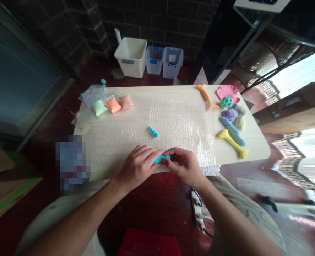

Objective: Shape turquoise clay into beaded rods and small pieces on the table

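Note:
A piece of bright blue modelling clay [161, 159] is held between both hands at the near edge of the table. The fingertips of my left hand [139, 161] close on its left end, and part of the clay is hidden behind them. My right hand [184, 164] pinches its right end between thumb and fingers. Just beyond, a short row of blue clay balls [153, 132] lies on the bubble wrap [125, 133], joined in a slanting line.
Bags of green clay [99, 108], orange clay [113, 105] and pink clay [126, 102] lie at the back left. On the right are a yellow bone-shaped clay piece [233, 143], a blue clay roll [232, 131] and several other shapes. Bins [132, 58] stand behind the table [170, 91].

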